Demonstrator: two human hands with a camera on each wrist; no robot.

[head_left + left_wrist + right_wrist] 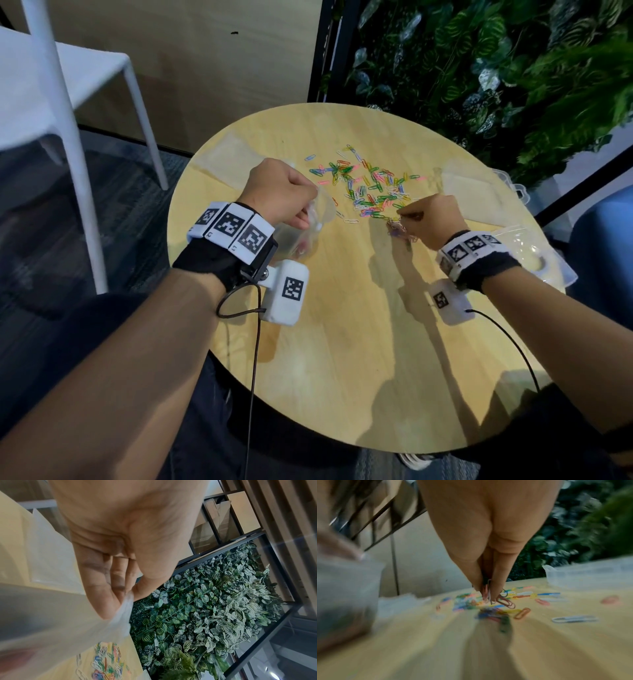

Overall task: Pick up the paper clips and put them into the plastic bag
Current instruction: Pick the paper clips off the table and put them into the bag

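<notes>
The right hand pinches a dangling bunch of paper clips above the bench, while the left hand pinches the plastic bag; loosely hooked clips may drop before reaching its narrow mouth.

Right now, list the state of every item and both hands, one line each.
left hand: pinches the plastic bag's rim, held above the table.
plastic bag: hanging from that hand, mouth towards the clips.
right hand: pinches a small bunch of paper clips.
loose paper clips: scattered on the table.
spare bags: lying flat at the table's right edge.
</notes>
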